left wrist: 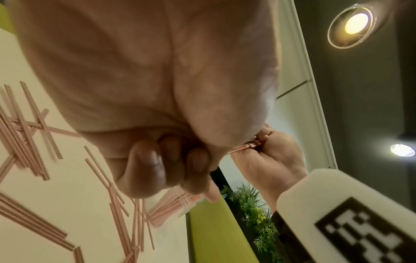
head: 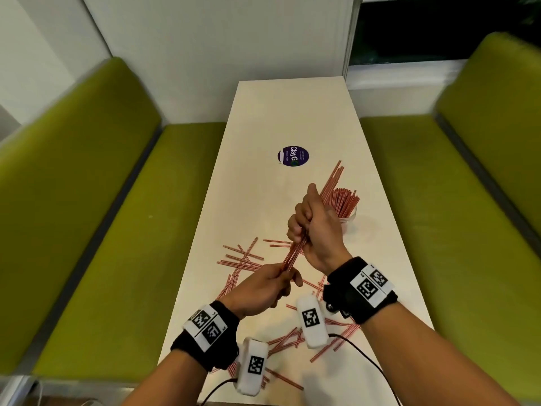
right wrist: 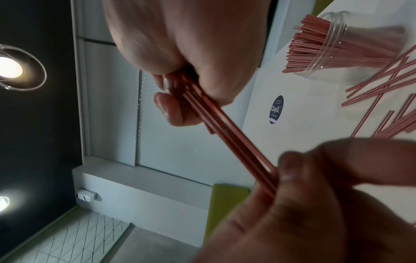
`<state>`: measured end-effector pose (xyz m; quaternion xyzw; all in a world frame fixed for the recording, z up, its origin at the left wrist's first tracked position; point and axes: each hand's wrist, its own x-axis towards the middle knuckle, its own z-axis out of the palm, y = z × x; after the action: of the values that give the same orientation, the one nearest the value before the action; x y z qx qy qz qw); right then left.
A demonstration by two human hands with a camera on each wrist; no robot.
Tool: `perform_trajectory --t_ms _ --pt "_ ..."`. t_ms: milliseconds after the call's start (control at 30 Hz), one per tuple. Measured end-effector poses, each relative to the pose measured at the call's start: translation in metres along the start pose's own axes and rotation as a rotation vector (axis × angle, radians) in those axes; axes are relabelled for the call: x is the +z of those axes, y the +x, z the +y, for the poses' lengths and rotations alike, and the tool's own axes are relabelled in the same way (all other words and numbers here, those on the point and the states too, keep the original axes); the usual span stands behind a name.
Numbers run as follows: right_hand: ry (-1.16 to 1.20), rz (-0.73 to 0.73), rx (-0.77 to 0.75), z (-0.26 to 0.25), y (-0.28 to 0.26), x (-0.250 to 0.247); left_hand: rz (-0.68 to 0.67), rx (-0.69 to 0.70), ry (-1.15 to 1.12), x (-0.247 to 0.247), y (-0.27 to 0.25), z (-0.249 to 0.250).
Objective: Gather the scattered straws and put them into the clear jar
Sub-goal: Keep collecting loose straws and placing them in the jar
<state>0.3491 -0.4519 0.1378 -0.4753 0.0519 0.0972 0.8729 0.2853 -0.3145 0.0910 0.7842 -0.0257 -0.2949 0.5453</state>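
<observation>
Together both hands held 1 bundle of red-striped straws [head: 295, 250] above the worktop [head: 263, 183]. The right hand [head: 314, 230] was fisted around the bundle's middle, thumb up, while the left hand [head: 263, 288] pinched its near end between thumb and fingers. The bundle slanted from the left hand toward 1 o'clock, its far tips fanning out past the right fist. From the right wrist view the straws [right wrist: 227, 131] ran straight between the 2 grips, with the left hand's fingertips [right wrist: 290, 170] blurred in front.

The clear jar [head: 348, 213] stood on the worktop just beyond the right hand, at about 2 o'clock from it, already packed with straws; the fist covered most of its body in the head view. In the right wrist view the jar [right wrist: 333, 46] showed its ribbed neck.

Scattered straws [head: 243, 259] lay crossed on the worktop at 9 o'clock of the hands, and more [head: 292, 338] lay nearer, under the wrists. A round purple sticker [head: 293, 155] sat at 12 o'clock, well apart from the jar. Green bench seats [head: 117, 230] flanked the worktop.

Wrist bands and white camera units [head: 311, 323] hid part of the near straws, so their count could not be told.
</observation>
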Motion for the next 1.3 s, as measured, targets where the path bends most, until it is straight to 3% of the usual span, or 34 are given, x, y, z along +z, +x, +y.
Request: perform_trajectory --t_ms 400,467,600,667,800,933,1100,1300 --pt "-0.065 0.012 -0.035 0.023 -0.026 0.007 -0.035 -0.017 -0.151 0.005 -0.011 -0.004" --pt "-0.089 0.013 -0.053 0.023 -0.03 0.007 -0.012 0.0 -0.282 0.002 -0.015 -0.009" --pt "-0.143 0.021 -0.111 0.025 -0.041 0.01 -0.047 -0.095 -0.903 -0.004 -0.018 -0.023" --pt "-0.225 0.014 -0.141 0.031 -0.045 0.012 -0.042 -0.129 -1.086 -0.004 -0.019 -0.021" --pt "-0.356 -0.027 -0.193 0.042 -0.052 0.012 0.039 -0.21 -1.03 0.0 -0.018 -0.015" --pt "-0.306 -0.089 -0.189 0.046 -0.054 0.01 0.041 -0.264 -0.972 0.008 -0.016 -0.011" --pt "-0.426 -0.037 -0.227 0.041 -0.055 0.001 0.025 -0.327 -0.951 0.02 -0.012 -0.001" --pt "-0.483 -0.037 -0.16 0.039 -0.061 -0.016 -0.001 -0.256 -0.945 0.031 -0.012 0.016"
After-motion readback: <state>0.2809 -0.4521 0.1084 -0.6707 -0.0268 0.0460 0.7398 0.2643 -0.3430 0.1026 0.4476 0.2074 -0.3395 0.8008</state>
